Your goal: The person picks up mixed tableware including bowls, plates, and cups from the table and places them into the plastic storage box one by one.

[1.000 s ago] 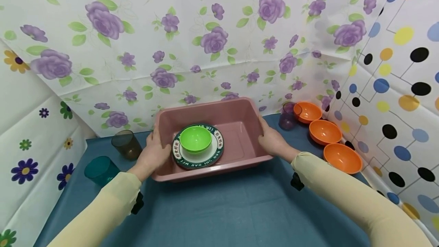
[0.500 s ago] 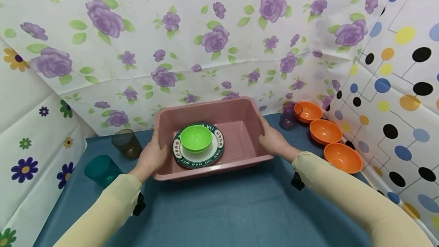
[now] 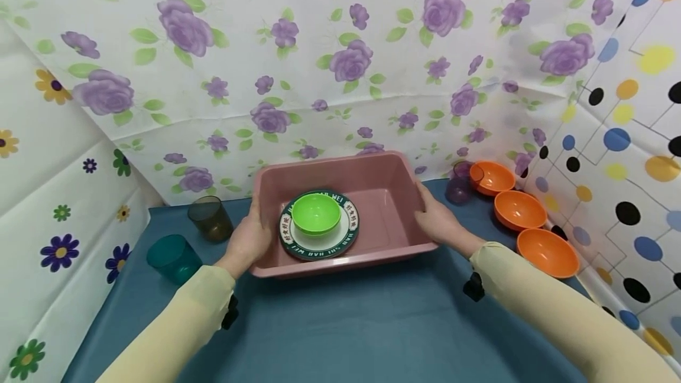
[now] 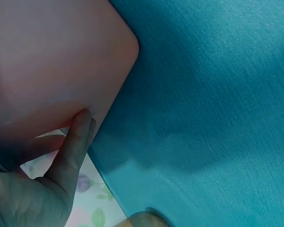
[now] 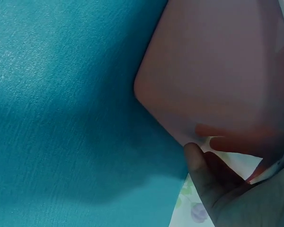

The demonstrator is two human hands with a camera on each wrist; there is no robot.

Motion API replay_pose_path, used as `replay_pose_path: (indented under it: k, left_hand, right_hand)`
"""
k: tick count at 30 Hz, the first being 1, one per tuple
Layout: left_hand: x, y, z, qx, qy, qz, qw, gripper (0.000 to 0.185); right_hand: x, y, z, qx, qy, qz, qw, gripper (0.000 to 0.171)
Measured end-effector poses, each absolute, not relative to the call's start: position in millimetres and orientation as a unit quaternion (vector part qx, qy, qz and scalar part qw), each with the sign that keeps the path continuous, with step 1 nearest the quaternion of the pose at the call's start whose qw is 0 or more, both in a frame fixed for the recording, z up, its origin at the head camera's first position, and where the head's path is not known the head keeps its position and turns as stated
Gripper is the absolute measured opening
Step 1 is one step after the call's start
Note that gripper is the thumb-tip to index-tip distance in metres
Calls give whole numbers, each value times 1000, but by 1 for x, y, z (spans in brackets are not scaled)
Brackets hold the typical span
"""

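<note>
A pink rectangular basin (image 3: 385,217) is at the back middle of the blue-covered table, its front tilted toward me. Inside, toward its left end, lies a white plate (image 3: 320,242) with a green lettered rim, and a bright green bowl (image 3: 316,217) sits on that plate. My left hand (image 3: 249,241) grips the basin's left end, and my right hand (image 3: 440,220) holds the right end. In the left wrist view, fingers (image 4: 75,137) press against the basin's outer wall (image 4: 61,61). The right wrist view shows the thumb (image 5: 196,158) at the outer wall (image 5: 213,66).
Left of the basin stand a dark brown cup (image 3: 211,220) and a teal cup (image 3: 175,262). To the right are a purple cup (image 3: 459,189) and three orange bowls (image 3: 520,210) in a row. A flowered sheet (image 3: 319,105) hangs close behind; the blue tablecloth (image 3: 362,330) spreads in front.
The whole head view has shifted, so everything appears slightly farther right. Both hands keep their hold on the basin, and the plate and green bowl stay in place inside it.
</note>
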State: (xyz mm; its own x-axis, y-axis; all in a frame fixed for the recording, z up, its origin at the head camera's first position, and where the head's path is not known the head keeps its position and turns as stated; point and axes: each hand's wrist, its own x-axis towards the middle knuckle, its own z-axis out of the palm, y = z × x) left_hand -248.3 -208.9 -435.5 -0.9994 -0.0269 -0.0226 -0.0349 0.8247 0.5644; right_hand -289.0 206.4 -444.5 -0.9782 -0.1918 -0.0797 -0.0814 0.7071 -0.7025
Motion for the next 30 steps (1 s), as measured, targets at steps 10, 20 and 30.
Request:
replay_pose_path:
  k: [10,20,30]
  left_hand:
    - [-250,-202,-438,-14,952,306,9,73]
    - [-247,-207,-434,-19,954,298,4,74]
    - [-247,-208,-433,-7,946,324,7,79]
  right_hand:
    - [-265,244,-441,-70,921,-376,70,78]
    - [-226,303,-422,-60,930,-360,-40,67]
    - [-197,360,-427,88,922,-370,-71,70]
